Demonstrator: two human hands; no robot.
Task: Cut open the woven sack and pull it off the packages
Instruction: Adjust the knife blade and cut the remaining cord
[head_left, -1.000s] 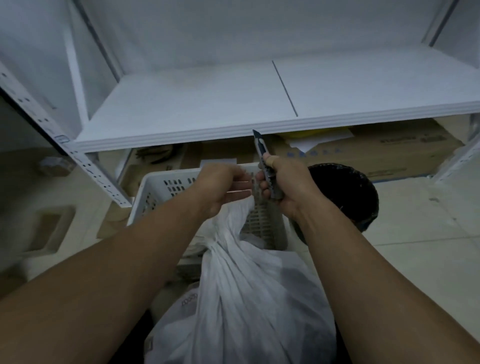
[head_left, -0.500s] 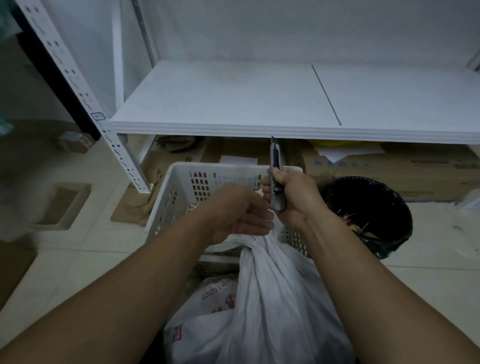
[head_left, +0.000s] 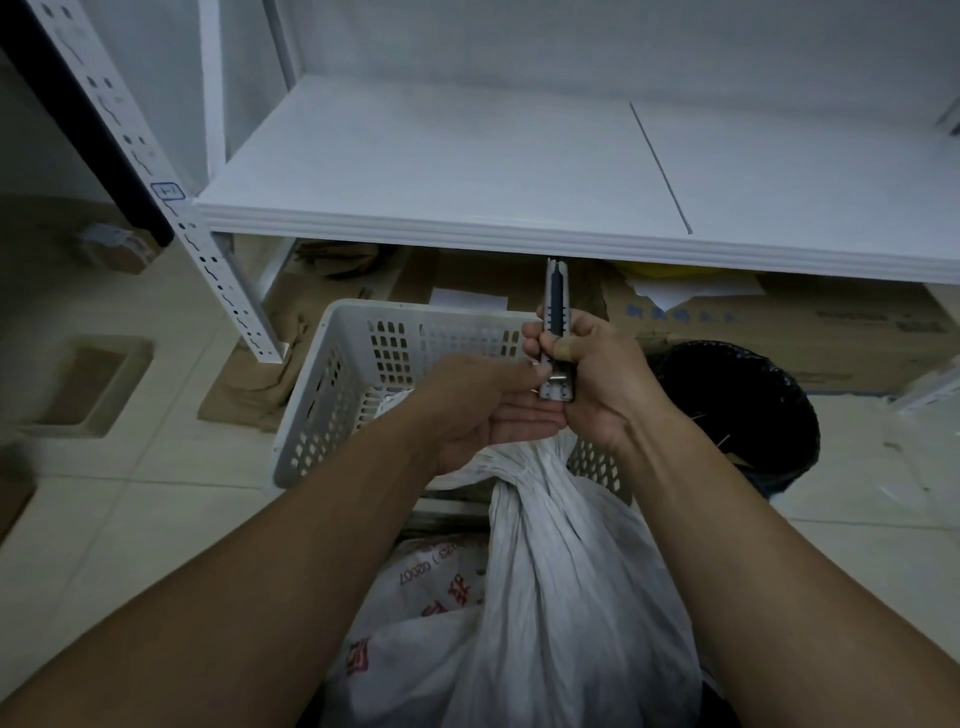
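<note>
Upright knife (head_left: 556, 312), sack (head_left: 561, 571) below.
My right grip (head_left: 597, 374) wraps the knife; left grip (head_left: 483, 410) slack, empty, beside it. A slip could nick that left grip.

Woven sack (head_left: 561, 597): red print on lower left face, upside down to camera. Digit string (head_left: 415, 574) appears to read "02807", preceded by bracketed figures, not legible. Red characters below, not legible.
Cardboard box (head_left: 779, 322) under shelf: blue characters and dark print line, both too small to read.
Shelf upright (head_left: 130, 140): blue-framed tag (head_left: 167, 191), marking unreadable.
</note>
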